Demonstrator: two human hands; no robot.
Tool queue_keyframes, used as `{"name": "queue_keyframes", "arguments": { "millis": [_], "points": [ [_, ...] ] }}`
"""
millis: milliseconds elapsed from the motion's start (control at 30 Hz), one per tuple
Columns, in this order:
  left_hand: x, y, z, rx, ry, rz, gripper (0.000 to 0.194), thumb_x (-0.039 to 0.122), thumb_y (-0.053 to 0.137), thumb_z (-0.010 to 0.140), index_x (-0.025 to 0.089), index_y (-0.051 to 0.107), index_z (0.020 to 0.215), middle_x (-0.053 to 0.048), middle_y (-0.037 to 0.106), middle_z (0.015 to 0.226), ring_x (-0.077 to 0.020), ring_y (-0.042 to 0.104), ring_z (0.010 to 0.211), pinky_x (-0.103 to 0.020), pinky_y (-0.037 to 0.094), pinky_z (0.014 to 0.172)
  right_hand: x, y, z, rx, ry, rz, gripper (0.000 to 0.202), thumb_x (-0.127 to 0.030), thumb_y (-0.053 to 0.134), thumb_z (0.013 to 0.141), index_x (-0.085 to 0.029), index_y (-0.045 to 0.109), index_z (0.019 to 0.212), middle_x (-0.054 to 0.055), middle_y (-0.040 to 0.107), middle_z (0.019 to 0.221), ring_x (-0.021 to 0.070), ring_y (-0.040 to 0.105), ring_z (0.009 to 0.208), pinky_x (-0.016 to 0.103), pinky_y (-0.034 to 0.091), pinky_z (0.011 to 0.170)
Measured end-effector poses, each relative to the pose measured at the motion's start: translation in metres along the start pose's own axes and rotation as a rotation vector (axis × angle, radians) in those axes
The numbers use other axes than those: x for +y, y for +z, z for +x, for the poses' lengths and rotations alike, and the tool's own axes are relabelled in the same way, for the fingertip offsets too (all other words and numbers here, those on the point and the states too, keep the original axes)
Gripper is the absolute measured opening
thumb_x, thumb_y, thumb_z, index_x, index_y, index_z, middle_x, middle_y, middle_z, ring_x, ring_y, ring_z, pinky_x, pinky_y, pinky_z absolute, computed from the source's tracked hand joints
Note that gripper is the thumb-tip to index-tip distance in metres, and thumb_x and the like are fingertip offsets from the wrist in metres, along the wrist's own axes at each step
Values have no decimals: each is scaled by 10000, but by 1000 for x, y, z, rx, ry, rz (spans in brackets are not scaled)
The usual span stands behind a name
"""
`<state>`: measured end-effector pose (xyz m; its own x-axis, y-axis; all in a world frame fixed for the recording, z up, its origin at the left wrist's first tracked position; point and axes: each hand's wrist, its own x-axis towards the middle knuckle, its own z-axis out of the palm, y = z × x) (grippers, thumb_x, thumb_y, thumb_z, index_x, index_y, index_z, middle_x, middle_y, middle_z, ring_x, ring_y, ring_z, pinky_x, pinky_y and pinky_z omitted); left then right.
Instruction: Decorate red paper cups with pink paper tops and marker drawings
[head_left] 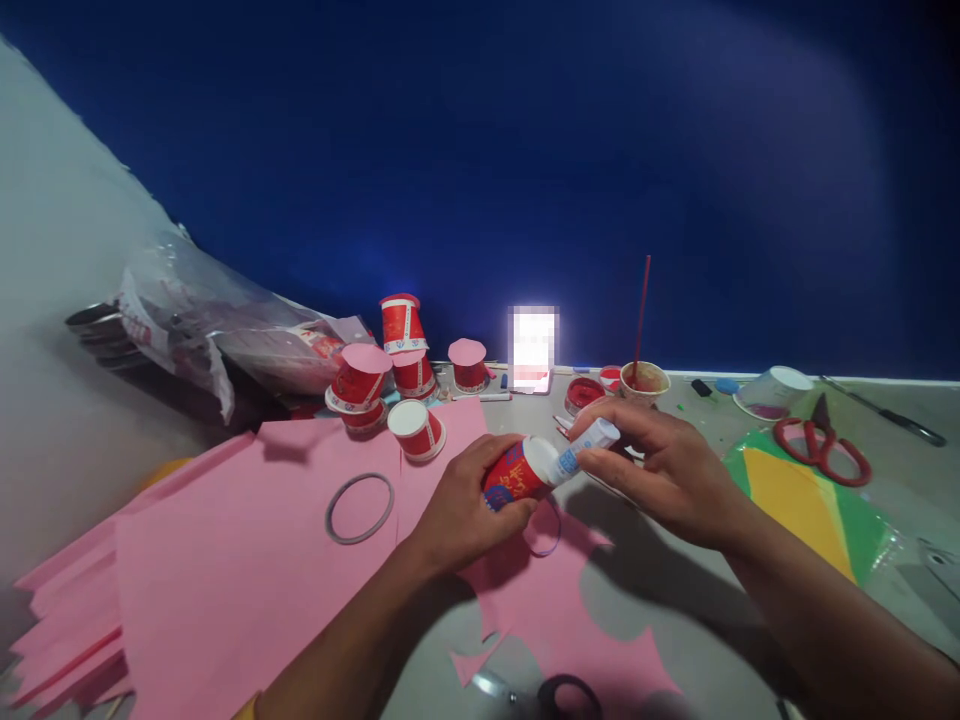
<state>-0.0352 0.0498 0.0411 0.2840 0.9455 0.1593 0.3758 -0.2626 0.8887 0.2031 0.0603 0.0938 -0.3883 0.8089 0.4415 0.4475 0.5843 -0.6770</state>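
Note:
My left hand (461, 505) is wrapped round a red paper cup (510, 478), which lies tilted with its white base toward the right. Between the thumb and fingers of my right hand (664, 470) is a white glue stick (596, 442) with blue print, its tip at the edge of the cup's base. Under the hands lies cut pink paper (540, 600) with round cut-outs. Another red cup (417, 432) stands upside down to the left. Behind it are more red cups, some stacked, and a pink disc (467, 352) tops one of them.
Pink sheets (247, 560) cover the left, with a grey ring (360, 508) on them. Red-handled scissors (821, 445) lie at right on a green and yellow packet (799, 500). A paint cup (646, 382) holds a red stick. Black-handled scissors (566, 690) lie at the near edge.

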Motion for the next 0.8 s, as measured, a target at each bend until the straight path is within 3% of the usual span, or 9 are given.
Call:
{"name": "queue_keyframes", "arguments": {
  "millis": [133,300,500,667,800],
  "points": [
    [3,2,-2,-82,-61,-20,556,237,730,710,196,700,1264,-83,748,1187,-266,692,1025,-416,558,938,-1,4,-2,30,-163,-55,51,-252,650,994,-225,679,1025,42,752,941,178,659,782,289,500,685],
    [6,1,-3,-159,-63,-4,572,217,747,693,220,718,1265,-53,747,1147,-255,689,993,-393,551,902,5,5,0,70,-216,-107,74,-241,646,1017,-222,660,1087,74,756,1006,222,701,919,348,555,803],
    [12,0,-3,-207,-203,-110,468,198,734,660,184,759,1127,-22,726,974,-195,658,810,-306,532,719,5,-9,1,-142,-397,-31,138,-180,598,1052,-218,663,1169,92,754,1099,221,707,1075,382,562,958],
    [16,-5,-5,-283,-323,-343,432,212,710,689,163,728,1118,19,659,774,-133,592,615,-236,469,549,-1,-29,-3,-321,-417,6,160,-168,606,1049,-220,677,1182,82,760,1114,204,713,1107,352,562,991],
    [14,-6,-5,-271,-298,-330,476,182,728,675,160,734,1150,5,677,826,-130,599,636,-230,477,557,-1,-28,-3,-194,-388,-34,188,-163,625,1037,-242,678,1199,80,768,1131,214,723,1112,365,571,990]
  ]
}}
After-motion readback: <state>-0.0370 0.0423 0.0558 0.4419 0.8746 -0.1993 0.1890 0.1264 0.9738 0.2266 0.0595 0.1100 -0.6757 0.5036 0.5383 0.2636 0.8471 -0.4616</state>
